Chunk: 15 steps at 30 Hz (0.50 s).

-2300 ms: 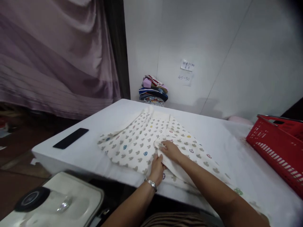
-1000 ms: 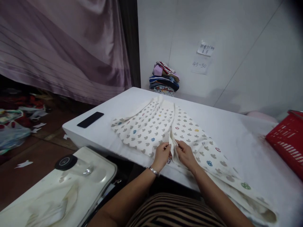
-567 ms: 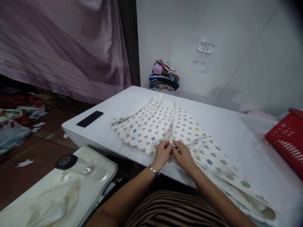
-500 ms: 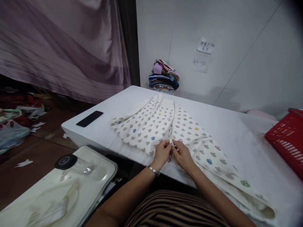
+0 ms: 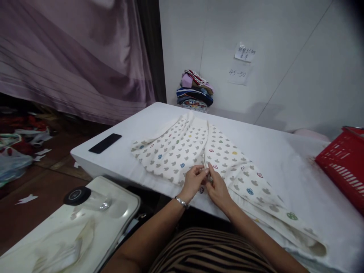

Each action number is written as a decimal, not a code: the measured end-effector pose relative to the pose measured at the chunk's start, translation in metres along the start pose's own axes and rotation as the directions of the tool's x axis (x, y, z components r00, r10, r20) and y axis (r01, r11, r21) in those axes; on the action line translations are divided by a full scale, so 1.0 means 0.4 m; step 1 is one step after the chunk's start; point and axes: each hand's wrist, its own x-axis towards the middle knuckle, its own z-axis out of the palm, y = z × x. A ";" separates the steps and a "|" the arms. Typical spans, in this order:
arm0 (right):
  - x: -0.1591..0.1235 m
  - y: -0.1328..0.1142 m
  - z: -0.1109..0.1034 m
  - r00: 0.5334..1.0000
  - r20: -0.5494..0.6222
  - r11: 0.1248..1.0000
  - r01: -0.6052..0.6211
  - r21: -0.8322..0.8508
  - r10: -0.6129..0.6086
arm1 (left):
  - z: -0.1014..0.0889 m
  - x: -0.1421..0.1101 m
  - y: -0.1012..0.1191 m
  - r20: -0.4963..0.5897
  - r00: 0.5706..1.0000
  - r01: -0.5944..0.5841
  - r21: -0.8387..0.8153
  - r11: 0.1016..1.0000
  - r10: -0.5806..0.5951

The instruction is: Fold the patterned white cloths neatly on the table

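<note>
A white garment [image 5: 170,151] printed with grey mouse-head-like shapes and a few coloured ones lies spread on the white table. A narrow pale edge strip, perhaps a zipper, runs down its middle to my fingers. Close to the table's front edge, my left hand [image 5: 193,182] is closed in a pinch on the garment at the lower end of this strip. My right hand [image 5: 218,188] meets it there, thumb and fingers closed on the same edge. What lies right between the fingertips is partly hidden. To the right, the garment tapers to an open, tube-like end.
A black phone [image 5: 105,143] rests on the white table [image 5: 136,125] at left. Folded clothes [image 5: 195,91] are stacked by the wall. A red basket [image 5: 344,163] stands at right. Front left, a white stand [image 5: 113,227] holds a clear jar with a black lid [image 5: 77,195].
Both hands stay at the strip's lower end. My right fingers have straightened and shifted slightly along the edge. The whole view has moved a little.
</note>
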 end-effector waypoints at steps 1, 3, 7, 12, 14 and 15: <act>-0.003 0.002 -0.001 1.000 0.004 1.000 -0.018 -0.001 0.018 | 0.000 0.001 -0.001 0.002 1.000 0.004 -0.003 1.000 -0.004; -0.008 0.002 -0.004 0.999 0.018 1.000 -0.030 -0.010 0.030 | 0.003 0.001 -0.001 -0.002 1.000 0.005 -0.001 1.000 -0.005; -0.010 -0.012 -0.009 0.999 0.037 0.997 0.004 -0.072 -0.001 | 0.010 0.002 -0.004 -0.007 1.000 -0.001 0.042 0.999 0.001; -0.011 -0.026 -0.016 0.990 0.091 0.981 0.123 -0.151 -0.110 | 0.003 0.026 0.008 0.031 0.999 0.011 0.070 0.997 -0.013; -0.018 -0.016 -0.033 0.980 0.087 0.963 0.193 -0.188 -0.180 | -0.007 0.053 0.037 0.047 0.998 0.038 0.019 0.999 -0.039; -0.026 -0.006 -0.047 0.976 0.072 0.952 0.214 -0.217 -0.203 | -0.013 0.070 0.058 0.049 0.998 0.049 -0.013 0.999 -0.049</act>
